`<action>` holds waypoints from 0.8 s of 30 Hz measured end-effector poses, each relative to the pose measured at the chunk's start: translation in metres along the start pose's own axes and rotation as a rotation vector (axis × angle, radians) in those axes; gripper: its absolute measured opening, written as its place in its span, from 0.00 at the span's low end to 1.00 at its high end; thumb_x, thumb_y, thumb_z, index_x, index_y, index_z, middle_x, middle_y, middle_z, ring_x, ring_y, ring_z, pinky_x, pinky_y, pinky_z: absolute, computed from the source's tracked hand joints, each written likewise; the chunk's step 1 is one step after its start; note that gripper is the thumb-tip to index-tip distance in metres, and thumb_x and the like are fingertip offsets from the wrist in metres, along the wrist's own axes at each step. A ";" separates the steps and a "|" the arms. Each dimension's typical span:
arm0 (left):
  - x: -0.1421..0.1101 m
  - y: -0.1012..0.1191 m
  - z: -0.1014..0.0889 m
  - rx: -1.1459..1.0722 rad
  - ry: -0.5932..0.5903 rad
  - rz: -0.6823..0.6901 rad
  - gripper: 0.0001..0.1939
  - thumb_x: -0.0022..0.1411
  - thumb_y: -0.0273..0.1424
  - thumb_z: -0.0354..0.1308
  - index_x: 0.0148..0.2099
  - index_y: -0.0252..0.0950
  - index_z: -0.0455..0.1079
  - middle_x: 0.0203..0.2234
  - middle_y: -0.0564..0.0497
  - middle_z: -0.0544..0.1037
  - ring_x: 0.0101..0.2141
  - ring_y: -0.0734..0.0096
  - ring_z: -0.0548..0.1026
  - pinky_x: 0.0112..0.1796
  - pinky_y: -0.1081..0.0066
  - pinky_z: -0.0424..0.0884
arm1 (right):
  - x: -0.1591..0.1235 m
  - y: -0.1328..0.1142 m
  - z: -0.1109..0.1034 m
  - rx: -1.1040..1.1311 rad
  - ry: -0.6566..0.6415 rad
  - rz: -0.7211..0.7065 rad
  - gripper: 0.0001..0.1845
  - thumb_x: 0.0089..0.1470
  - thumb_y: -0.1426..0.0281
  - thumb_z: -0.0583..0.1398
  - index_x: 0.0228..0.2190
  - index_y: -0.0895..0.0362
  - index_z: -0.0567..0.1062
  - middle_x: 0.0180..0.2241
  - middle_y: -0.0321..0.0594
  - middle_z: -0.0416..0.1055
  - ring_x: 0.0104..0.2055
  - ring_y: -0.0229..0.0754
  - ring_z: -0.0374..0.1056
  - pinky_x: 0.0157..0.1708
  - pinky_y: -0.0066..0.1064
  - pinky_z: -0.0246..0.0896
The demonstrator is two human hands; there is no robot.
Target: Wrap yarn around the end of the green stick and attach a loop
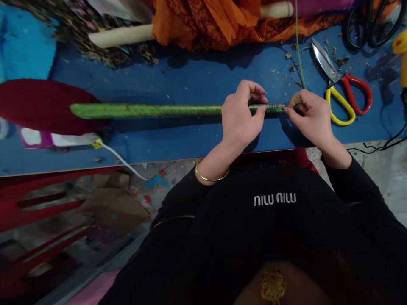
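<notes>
A long green stick (159,110) goes across the blue table (190,140) — its fat end over a dark red oval (41,101). The left hand (243,114), fingers curled, pinches it near the thin end. The right hand (311,116) pinches its tip — by scissors (341,80) and green string (299,51).

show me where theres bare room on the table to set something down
The blue tabletop looks mostly bare in two strips left of the left hand: between the long green-wrapped stem and crumpled orange cloth, and between stem and near edge. It's crowded right, around the red-and-yellow-handled metal scissors.
</notes>
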State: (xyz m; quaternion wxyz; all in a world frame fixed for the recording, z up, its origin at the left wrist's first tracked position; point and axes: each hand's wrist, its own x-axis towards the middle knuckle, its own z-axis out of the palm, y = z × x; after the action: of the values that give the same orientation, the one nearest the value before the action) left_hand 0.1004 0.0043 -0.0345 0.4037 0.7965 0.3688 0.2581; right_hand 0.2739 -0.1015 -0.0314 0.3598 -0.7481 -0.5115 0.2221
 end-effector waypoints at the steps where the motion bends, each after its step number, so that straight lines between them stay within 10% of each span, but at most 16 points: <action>1: 0.000 0.000 0.000 0.001 -0.003 -0.001 0.13 0.63 0.27 0.63 0.47 0.43 0.66 0.38 0.51 0.82 0.44 0.59 0.83 0.56 0.55 0.77 | 0.000 0.000 0.000 0.000 0.004 -0.009 0.08 0.56 0.69 0.66 0.29 0.53 0.71 0.25 0.34 0.62 0.31 0.41 0.62 0.36 0.37 0.62; 19: -0.002 -0.004 0.002 -0.001 0.003 0.039 0.11 0.65 0.31 0.62 0.48 0.44 0.67 0.40 0.50 0.83 0.48 0.56 0.83 0.57 0.54 0.75 | 0.002 0.010 -0.002 0.092 0.028 0.007 0.05 0.57 0.65 0.64 0.35 0.51 0.73 0.24 0.33 0.59 0.29 0.40 0.60 0.36 0.38 0.67; 24: -0.003 -0.002 0.001 0.004 -0.008 0.016 0.11 0.65 0.29 0.62 0.49 0.43 0.67 0.40 0.49 0.83 0.48 0.55 0.83 0.57 0.53 0.75 | -0.002 0.015 -0.004 0.261 0.203 -0.045 0.15 0.54 0.68 0.59 0.45 0.51 0.70 0.34 0.38 0.65 0.35 0.41 0.63 0.36 0.36 0.66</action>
State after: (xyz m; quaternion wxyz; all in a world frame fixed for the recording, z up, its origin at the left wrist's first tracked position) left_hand 0.0989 0.0025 -0.0374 0.4017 0.8012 0.3613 0.2573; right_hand 0.2853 -0.1083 -0.0402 0.5084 -0.7021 -0.4559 0.2017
